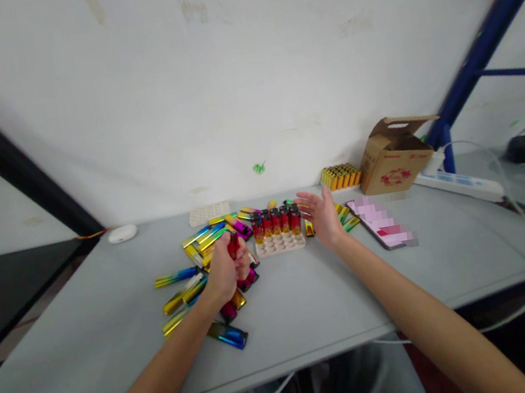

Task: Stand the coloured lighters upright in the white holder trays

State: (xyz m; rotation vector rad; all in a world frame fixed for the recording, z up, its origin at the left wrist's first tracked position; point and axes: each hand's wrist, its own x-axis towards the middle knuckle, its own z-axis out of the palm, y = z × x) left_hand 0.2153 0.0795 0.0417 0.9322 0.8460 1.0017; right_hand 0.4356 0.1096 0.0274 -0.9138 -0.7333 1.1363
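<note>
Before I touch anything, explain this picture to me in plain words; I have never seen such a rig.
There is no machine here. A person wears one camera on the head, looking forward and down, and this single picture comes from it. The two bare hands are theirs. The left hand holds a red lighter-like piece; the right hand is open beside a pale tray with similar pieces upright in it. On the grey table, shiny loose pieces lie mostly to the left. At the right are a bundle of upright yellow-orange pieces, an open cardboard box, a phone and a white power strip.
</note>
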